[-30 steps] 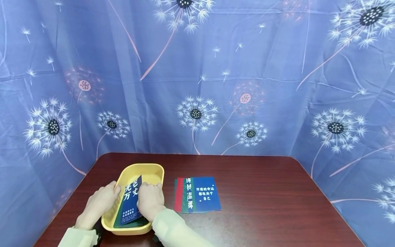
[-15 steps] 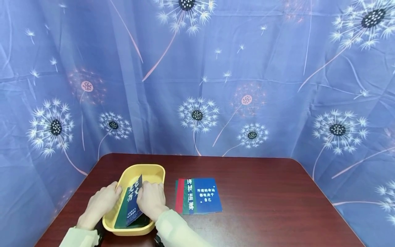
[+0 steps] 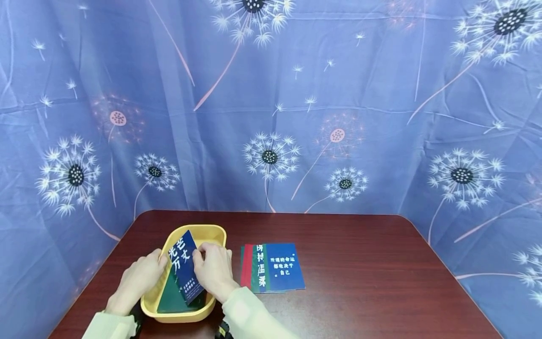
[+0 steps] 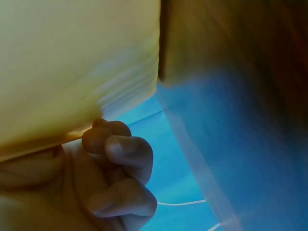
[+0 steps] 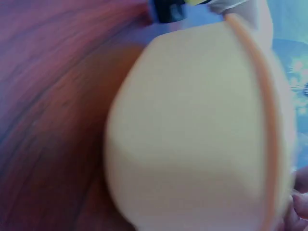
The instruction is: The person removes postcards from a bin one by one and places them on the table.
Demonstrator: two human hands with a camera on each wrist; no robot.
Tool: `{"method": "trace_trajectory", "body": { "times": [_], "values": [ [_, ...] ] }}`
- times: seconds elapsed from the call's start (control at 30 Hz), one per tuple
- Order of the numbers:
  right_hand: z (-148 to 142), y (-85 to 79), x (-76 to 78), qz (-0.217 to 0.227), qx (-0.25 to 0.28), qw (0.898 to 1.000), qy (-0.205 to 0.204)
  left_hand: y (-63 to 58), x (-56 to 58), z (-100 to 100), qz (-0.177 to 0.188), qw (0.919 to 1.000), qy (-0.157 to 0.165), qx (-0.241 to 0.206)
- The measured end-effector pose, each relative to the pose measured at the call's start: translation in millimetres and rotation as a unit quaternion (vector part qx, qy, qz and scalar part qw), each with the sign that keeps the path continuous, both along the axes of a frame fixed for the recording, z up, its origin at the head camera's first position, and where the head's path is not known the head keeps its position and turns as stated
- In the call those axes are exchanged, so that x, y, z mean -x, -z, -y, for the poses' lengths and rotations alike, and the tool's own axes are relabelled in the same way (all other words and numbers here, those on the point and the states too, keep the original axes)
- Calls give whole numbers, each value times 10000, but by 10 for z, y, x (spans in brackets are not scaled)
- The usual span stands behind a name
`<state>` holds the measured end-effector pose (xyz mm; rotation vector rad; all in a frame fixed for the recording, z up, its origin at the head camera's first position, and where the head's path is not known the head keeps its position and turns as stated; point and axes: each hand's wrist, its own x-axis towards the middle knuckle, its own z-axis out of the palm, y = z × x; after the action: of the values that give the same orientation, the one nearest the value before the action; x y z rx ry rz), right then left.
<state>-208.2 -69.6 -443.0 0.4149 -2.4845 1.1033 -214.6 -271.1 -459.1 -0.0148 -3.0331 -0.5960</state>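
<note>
A yellow plastic basket (image 3: 216,230) stands on the left part of the table. My left hand (image 3: 141,278) grips its left rim; the left wrist view shows the curled fingers (image 4: 130,149) against the basket's outer wall. Over the basket, my right hand (image 3: 215,270) pinches the right edge of a dark blue card (image 3: 185,268) with white Chinese characters, which stands tilted. Beneath it, a dark green card (image 3: 169,296) lies in the basket. In the right wrist view the basket wall (image 5: 192,130) fills the middle, with part of the right hand at the lower right edge.
Right of the basket, several overlapping cards (image 3: 284,268) in blue, green and red lie on the dark brown wooden table (image 3: 372,268). A blue curtain (image 3: 296,94) with dandelion prints hangs behind the table and along both sides.
My right hand has lifted and drawn the blue card up, turning its printed face more toward the head camera. More of the green card shows below. The left hand stays on the rim.
</note>
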Motion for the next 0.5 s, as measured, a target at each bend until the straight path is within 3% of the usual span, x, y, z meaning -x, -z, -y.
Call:
{"method": "trace_trajectory", "body": {
  "times": [0.23, 0.5],
  "values": [
    [-203, -210, -53, 791, 933, 9921, -292, 10, 4, 2, 49, 10000, -27, -11],
    [-605, -398, -62, 1036, 1461, 9836, -195, 34, 20, 15, -5, 10000, -16, 7]
  ]
}}
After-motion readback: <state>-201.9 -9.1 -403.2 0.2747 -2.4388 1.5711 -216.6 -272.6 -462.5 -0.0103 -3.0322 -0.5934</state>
